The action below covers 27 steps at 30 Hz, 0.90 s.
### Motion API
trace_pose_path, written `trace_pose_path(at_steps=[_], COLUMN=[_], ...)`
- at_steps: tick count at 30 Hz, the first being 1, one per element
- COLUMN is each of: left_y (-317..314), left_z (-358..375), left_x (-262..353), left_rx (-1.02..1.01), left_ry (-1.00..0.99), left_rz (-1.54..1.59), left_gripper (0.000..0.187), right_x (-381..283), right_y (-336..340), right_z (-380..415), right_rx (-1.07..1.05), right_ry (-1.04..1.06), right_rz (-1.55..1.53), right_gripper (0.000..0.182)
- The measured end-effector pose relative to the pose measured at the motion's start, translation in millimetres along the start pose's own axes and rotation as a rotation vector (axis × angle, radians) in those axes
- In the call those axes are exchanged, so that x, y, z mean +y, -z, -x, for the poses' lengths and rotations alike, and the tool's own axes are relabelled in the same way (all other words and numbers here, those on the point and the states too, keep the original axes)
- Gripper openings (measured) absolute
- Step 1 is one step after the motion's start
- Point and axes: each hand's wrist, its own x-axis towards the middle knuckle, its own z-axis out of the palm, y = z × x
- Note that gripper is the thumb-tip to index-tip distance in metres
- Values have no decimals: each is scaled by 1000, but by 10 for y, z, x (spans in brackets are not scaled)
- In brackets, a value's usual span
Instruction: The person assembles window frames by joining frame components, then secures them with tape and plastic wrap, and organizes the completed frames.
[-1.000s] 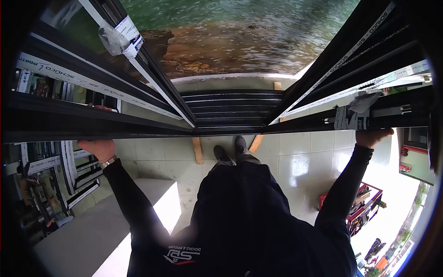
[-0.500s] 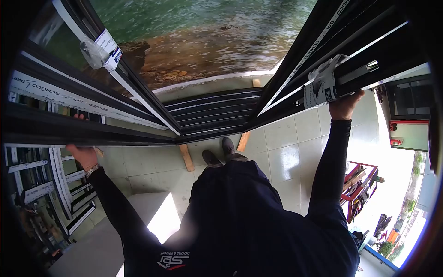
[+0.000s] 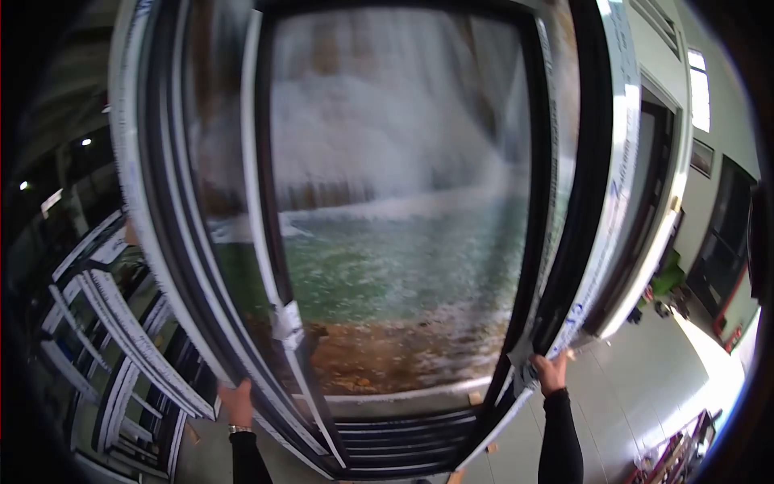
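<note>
A tall black door frame (image 3: 387, 242) filled most of my view, standing upright and reaching from the floor to near the top edge. Its side members carried white protective tape with printed lettering, and a waterfall-and-pool mural (image 3: 403, 202) showed through its opening on the wall just beyond.

To the left, more taped frames (image 3: 113, 339) leaned in a stack, well apart from the right side of the room, where a doorway (image 3: 657, 218) opened in the far wall and pale floor tiles (image 3: 637, 379) caught the light.

I judged the step in hand to be holding the frame vertical and steadying it, both arms spread to its two uprights. My left hand (image 3: 236, 403) wrapped the lower part of the left upright, fingers closed on the profile. My right hand (image 3: 551, 373) was clamped on the lower right upright, just beside a crumpled bit of wrapping (image 3: 522, 369) (loose tape, I think, though it was too small to be sure).

The next move, as I read it, called for keeping both holds firm and the frame balanced, since its height put much weight above my hands and any tilt could run away sideways.
</note>
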Motion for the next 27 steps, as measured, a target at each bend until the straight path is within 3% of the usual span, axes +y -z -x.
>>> trace_pose_path(at_steps=[2, 7, 9, 13, 17, 21, 24, 27], left_y=[12, 48, 88, 80, 15, -41, 48, 125], left_z=[109, 182, 123, 73, 80, 115, 150, 106], left_x=[458, 573, 364, 235, 349, 454, 450, 305], left_rx=[-46, -44, -46, -69, -58, -18, 98, 80], left_ry=[-19, -67, -81, -104, -86, -78, -130, -170], left_rz=[117, 193, 109, 131, 163, 194, -99, 37], left_gripper=[44, 35, 35, 37, 36, 33, 35, 47], right_x=[212, 196, 142, 283, -20, 291, 219, 199], right_y=[118, 108, 112, 119, 6, 76, 87, 115], right_z=[-43, -7, 14, -7, 34, -128, -24, 91], right_rx=[-18, 47, 41, 88, 38, 0, 80, 28], right_ry=[-34, -2, -61, 64, 3, 17, -20, 60], right_rz=[44, 41, 47, 182, 116, 92, 129, -34], right_gripper=[40, 43, 43, 45, 42, 37, 37, 43])
